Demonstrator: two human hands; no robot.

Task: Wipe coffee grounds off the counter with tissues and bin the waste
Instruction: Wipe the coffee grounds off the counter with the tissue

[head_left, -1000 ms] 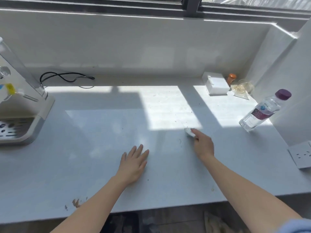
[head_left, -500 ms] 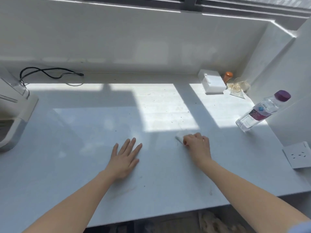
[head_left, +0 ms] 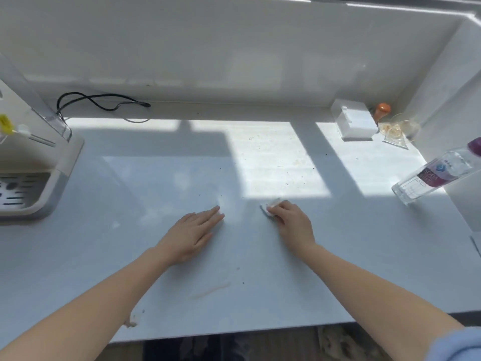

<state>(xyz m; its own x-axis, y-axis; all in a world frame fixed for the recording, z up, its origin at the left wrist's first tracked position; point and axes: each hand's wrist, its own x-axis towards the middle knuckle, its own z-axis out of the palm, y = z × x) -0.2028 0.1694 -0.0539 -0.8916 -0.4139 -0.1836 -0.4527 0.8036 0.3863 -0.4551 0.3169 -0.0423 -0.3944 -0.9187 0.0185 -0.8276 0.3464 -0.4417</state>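
Observation:
A small white tissue point(head_left: 268, 206) is pressed onto the pale counter point(head_left: 130, 256) under the curled fingertips of my right hand point(head_left: 292, 224), near the middle of the surface. Flat on the counter a little to the left lies my left hand point(head_left: 192, 234), fingers straight and together, holding nothing. Dark coffee grounds point(head_left: 286, 184) are scattered as fine specks over the sunlit patch beyond the hands. A faint brown smear point(head_left: 210, 291) runs nearer the front edge, and a brown stain point(head_left: 131, 321) sits at that edge.
A water dispenser point(head_left: 33, 183) with a drip tray stands at the left, a black cable point(head_left: 101, 101) behind it. At the back right are a white box point(head_left: 355, 123), an orange-topped item point(head_left: 382, 110) and clear wrapping point(head_left: 395, 131). A water bottle point(head_left: 437, 173) leans at the right wall.
My right hand has dragged the tissue leftward and toward me across the counter. My left hand has closed its spread fingers and shifted nearer the right hand.

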